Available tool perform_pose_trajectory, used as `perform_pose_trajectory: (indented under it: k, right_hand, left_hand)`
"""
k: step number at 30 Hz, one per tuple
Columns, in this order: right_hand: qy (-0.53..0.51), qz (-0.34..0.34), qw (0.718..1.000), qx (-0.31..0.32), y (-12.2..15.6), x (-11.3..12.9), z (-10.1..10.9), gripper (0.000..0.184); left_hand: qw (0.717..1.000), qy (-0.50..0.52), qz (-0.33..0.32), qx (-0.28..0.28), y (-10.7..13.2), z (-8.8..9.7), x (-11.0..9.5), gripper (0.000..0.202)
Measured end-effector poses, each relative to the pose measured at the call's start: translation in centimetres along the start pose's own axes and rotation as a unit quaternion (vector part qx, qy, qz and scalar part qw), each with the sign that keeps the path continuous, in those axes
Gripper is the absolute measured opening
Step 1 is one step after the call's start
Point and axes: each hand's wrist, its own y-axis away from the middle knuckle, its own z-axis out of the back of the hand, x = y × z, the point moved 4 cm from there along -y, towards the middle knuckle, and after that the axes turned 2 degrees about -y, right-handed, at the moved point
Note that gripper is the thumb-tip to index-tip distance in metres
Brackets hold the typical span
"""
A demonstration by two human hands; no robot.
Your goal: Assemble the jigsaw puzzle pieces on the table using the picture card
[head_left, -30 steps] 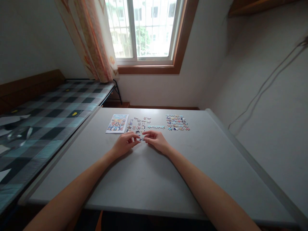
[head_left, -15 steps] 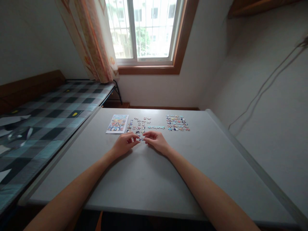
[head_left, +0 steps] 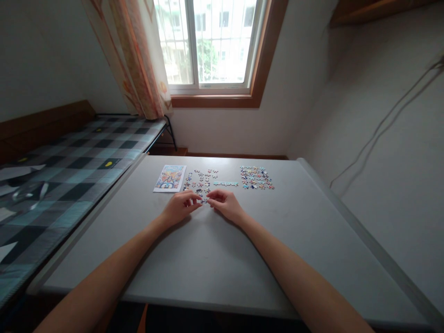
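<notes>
My left hand (head_left: 179, 206) and my right hand (head_left: 225, 205) rest on the grey table (head_left: 215, 259), fingertips meeting over a small cluster of jigsaw pieces (head_left: 204, 200). Both hands have their fingers curled in a pinch on these pieces. Just beyond the hands lie loose puzzle pieces (head_left: 200, 179), a short joined strip of pale blue pieces (head_left: 225, 183) and a denser patch of sorted pieces (head_left: 256, 177). A colourful reference picture card (head_left: 169, 178) lies flat to the left of the pieces.
A bed with a checked teal cover (head_left: 62, 171) runs along the table's left edge. Behind the table are a window (head_left: 208, 44) with a patterned curtain (head_left: 133, 55). A white wall with a cable (head_left: 381, 125) borders the right side.
Both hands stay together over the small cluster; fingers shift only slightly. The view has drifted a little.
</notes>
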Motion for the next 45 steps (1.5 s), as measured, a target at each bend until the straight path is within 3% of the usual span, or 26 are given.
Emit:
perform_pose_trajectory:
  k: [11,45]
  right_hand:
    - [0.161,0.076,0.984,-0.009,0.5,0.8,0.1,0.015]
    - [0.184,0.103,0.977,0.024,0.8,0.8,-0.5,0.011]
  left_hand:
    - [1.000,0.010,0.019,0.005,0.0,0.1,0.6,0.022]
    - [0.999,0.028,0.032,0.034,-0.1,-0.1,0.4,0.025]
